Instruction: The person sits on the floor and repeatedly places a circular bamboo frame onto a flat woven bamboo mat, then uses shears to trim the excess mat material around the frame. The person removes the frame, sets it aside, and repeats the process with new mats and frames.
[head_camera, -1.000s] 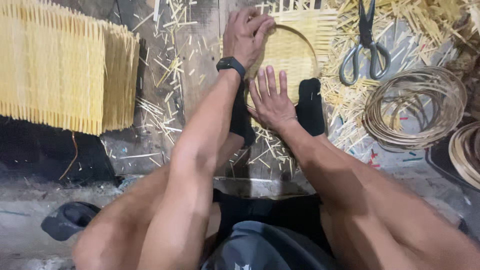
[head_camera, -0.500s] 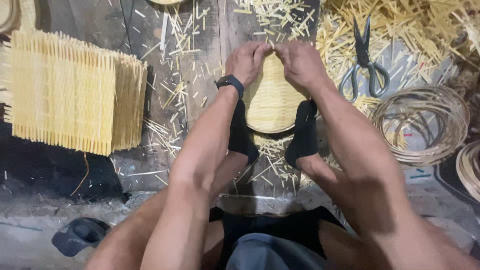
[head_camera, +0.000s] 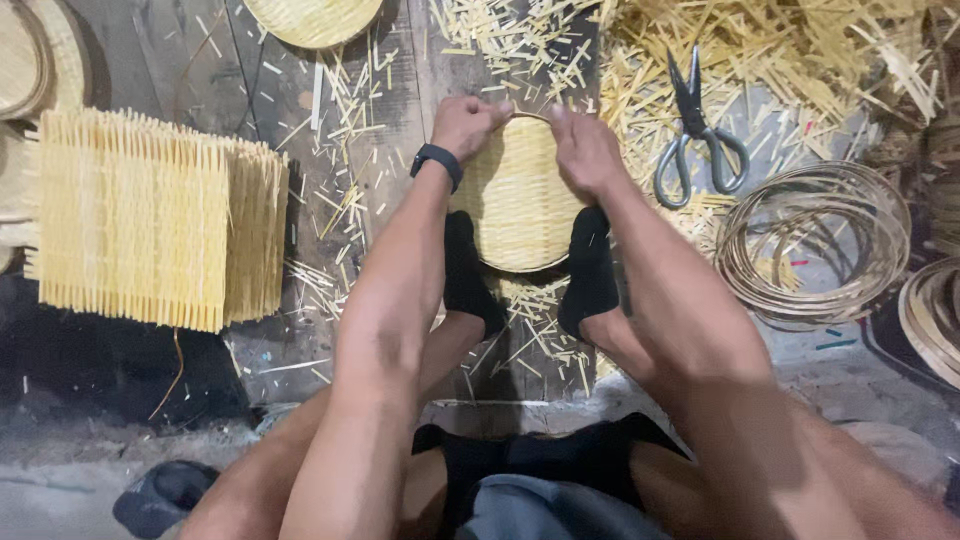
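The person's left hand (head_camera: 468, 124) and right hand (head_camera: 585, 150) both pinched the far rim of a round woven bamboo tray (head_camera: 520, 200), the fingers closed on its edge, the two hands near each other at the top of it. The tray lay flat on the wooden floor (head_camera: 390, 110), near the middle of it, and two feet in black socks (head_camera: 590, 270) pressed on its near edge. Scissors (head_camera: 700, 140) lay just right of the tray among bamboo scraps (head_camera: 760, 50), coiled bamboo rings (head_camera: 815, 245) lay toward the right edge, and a stack of woven mats (head_camera: 150, 215) stood at the left edge.
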